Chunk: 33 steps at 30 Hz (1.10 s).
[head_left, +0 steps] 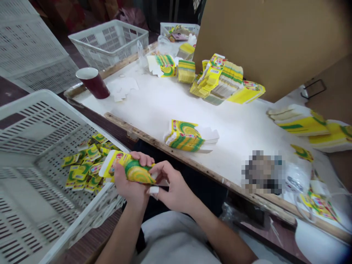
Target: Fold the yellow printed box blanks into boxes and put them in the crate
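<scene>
My left hand is wrapped around a yellow and green printed carton, held tilted above the rim of the crate at my left. At the carton's near right end, the fingers and thumb of my right hand pinch its end flaps. A white wrap covers that thumb's tip. Below and to the left, a white slotted crate holds a heap of small yellow cartons. On the table in front of my hands lies a stack of flattened cartons with white flaps pointing right.
More carton stacks stand at the back of the white table, by a large cardboard sheet. A maroon cup stands at the left edge. Another crate is behind it. Flat cartons lie at the right.
</scene>
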### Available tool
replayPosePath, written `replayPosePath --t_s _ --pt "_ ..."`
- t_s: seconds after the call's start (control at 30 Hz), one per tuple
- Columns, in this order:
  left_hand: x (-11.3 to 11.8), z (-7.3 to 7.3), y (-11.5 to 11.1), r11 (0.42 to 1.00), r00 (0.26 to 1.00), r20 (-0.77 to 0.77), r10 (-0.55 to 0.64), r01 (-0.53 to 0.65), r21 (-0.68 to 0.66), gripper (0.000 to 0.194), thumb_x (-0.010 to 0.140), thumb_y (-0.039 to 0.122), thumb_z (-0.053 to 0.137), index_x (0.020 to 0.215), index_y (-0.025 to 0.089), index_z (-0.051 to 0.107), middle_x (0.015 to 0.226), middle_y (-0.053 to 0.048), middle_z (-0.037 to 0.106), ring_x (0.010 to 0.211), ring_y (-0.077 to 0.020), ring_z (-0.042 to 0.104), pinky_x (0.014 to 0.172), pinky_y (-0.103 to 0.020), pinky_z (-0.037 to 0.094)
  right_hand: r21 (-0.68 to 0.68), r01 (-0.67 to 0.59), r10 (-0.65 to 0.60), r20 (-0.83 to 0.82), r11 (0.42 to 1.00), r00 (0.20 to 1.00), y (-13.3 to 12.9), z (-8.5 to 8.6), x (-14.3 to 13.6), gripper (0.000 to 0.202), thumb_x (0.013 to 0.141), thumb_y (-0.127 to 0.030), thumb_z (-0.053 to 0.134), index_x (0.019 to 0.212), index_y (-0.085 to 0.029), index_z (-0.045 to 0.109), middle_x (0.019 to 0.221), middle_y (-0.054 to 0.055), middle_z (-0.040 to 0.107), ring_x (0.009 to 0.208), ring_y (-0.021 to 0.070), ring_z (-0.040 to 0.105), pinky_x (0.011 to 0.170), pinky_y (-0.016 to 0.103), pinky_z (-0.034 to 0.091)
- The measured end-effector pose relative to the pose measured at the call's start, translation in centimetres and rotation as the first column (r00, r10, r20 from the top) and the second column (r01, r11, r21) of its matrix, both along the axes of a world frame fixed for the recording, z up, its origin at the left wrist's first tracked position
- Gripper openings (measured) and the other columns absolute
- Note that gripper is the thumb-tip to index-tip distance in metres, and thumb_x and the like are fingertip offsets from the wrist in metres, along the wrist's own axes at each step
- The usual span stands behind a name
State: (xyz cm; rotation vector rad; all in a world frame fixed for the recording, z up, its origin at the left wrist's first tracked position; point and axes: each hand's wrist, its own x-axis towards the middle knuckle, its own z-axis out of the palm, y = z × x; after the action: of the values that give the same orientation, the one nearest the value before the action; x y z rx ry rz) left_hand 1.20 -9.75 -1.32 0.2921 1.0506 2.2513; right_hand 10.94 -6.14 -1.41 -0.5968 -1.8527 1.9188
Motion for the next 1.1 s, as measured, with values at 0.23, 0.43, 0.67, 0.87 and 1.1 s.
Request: replayPosePath --t_s 0.23,0.43,0.67,0.87,1.1 --pt "0.0 -1.5 -0.6 0.947 0.972 -0.207 -0.114 0.044 -0.317 0.04 0.075 0.061 0.05 0.083 0.022 0.048 0.073 0.002 0.045 0.06 -0.0115 0.046 0.053 -0.024 0.043 -0.03 0.085 -0.082 0.086 0.996 0.993 0.3 -1.3 0.2 0.036 0.063 -0.014 0.068 0.09 -0.024 0.047 0.071 -0.007 0.047 0.059 0.0097 0.045 0.053 0.021 0.04" --pt "0.1 -1.8 -1.3 0.917 0.925 -0.317 -0.21 0.073 -0.393 0.039 0.057 0.034 0.078 0.087 0.02 0.057 0.077 0.001 0.063 0.067 -0.0146 0.062 0.062 -0.027 0.053 -0.089 0.176 -0.176 0.013 0.98 0.984 2.2 -0.7 1.8 0.02 0.071 -0.019 0.064 0.088 -0.02 0.054 0.072 -0.003 0.055 0.061 0.0108 0.05 0.055 0.022 0.041" --pt "0.0 -2.7 -1.7 0.911 0.962 -0.27 -0.029 -0.086 -0.403 0.024 0.075 0.041 0.065 0.077 0.017 0.065 0.076 -0.002 0.07 0.07 -0.0185 0.066 0.067 -0.031 0.056 0.255 0.155 -0.179 0.076 0.955 0.981 2.9 1.1 3.1 0.006 0.078 -0.015 0.057 0.079 -0.019 0.062 0.068 -0.002 0.06 0.058 0.0118 0.051 0.054 0.023 0.041" --pt "-2.0 0.8 -2.4 0.962 0.902 -0.431 0.018 -0.133 -0.238 0.04 0.09 0.045 0.039 0.111 0.019 0.06 0.108 -0.008 0.065 0.103 -0.0218 0.061 0.098 -0.041 0.045 0.714 -0.154 -0.086 0.288 0.683 0.954 4.7 3.2 5.8 0.031 0.079 0.0 0.049 0.093 -0.021 0.067 0.081 0.004 0.063 0.079 0.0174 0.056 0.072 0.031 0.044" --pt "-0.8 1.1 -2.6 0.629 0.335 -0.544 -0.769 0.252 -0.735 0.084 0.059 0.044 0.077 0.132 0.024 0.04 0.131 -0.012 0.053 0.119 -0.0329 0.05 0.099 -0.048 0.04 0.898 -0.136 -0.111 0.2 0.419 0.974 4.3 4.5 6.1 0.028 0.088 -0.009 0.047 0.095 -0.028 0.067 0.079 0.001 0.062 0.088 0.0188 0.054 0.1 0.045 0.034"
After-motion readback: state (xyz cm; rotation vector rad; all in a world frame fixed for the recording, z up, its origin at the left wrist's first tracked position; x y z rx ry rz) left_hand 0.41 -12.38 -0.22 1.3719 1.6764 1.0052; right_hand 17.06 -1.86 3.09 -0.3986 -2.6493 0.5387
